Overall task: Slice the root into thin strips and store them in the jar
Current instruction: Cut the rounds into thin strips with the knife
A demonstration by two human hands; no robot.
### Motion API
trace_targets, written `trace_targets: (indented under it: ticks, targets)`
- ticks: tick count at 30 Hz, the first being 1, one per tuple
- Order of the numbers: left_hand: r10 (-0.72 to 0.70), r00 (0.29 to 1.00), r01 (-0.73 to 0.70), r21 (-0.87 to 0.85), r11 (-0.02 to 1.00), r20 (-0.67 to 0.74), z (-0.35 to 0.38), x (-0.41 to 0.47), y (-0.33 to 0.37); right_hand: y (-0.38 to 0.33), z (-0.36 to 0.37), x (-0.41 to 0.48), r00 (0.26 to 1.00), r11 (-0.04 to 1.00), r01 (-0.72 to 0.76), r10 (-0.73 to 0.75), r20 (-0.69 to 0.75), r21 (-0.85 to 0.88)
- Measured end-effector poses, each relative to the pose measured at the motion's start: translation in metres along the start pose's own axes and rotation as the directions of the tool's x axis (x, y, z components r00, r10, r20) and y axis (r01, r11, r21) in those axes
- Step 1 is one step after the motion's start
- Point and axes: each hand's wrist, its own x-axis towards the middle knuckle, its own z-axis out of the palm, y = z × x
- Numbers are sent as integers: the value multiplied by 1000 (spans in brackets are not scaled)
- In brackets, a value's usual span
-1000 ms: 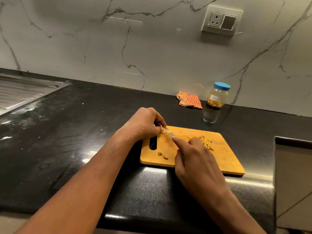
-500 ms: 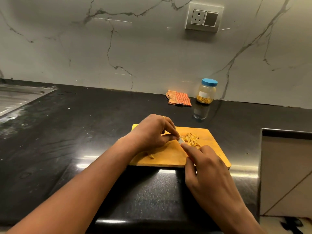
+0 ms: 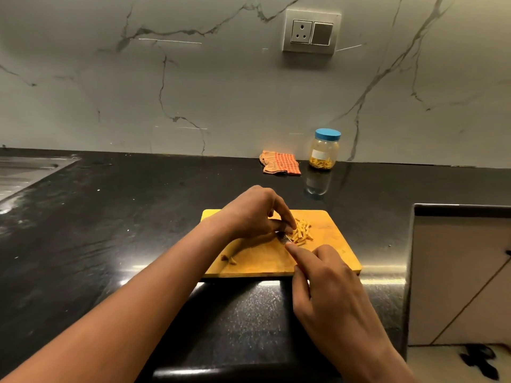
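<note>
Here the right hand grips a small knife, forefinger laid along its back. The blade is down on the yellow cutting board, at the near edge of the pile of root strips. The left hand curls its fingertips onto the pile's left side; whether they pinch a piece I cannot tell. The blue-lidded jar, strips at its bottom, stands by the wall, well apart from the board and beside an orange cloth.

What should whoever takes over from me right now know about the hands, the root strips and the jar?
Left hand: fingers curled at the strip pile; what it pins is hidden.
Right hand: grips the knife, blade at the pile.
Cutting board holds the pile and two scraps.
Jar: by the wall, lid on, some strips inside.
To do: finish slicing, jar the pile.
</note>
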Motion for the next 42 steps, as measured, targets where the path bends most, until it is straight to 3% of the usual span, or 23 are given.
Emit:
trace_targets:
  ticks: [7,19,28,33,42]
  targets:
    - [-26,986,-3,-173,985,-166,-7,-4,-11,2,-1,2,1000,1000,-11,11,-16,12]
    - [-209,955,177,-161,971,-210,-30,-51,-49,-34,23,30,994,995,97,-95,54,-27]
    - [-263,896,221,-154,963,-358,-28,-65,-62,-55,38,50,980,986,59,-28,195,-153]
    - [-282,898,241,-159,957,-339,-23,-66,-63,-58,28,66,959,963,99,-26,281,-250]
    - [-278,911,250,-127,960,-304,-19,-66,-66,-44,29,69,940,972,116,-41,338,-205]
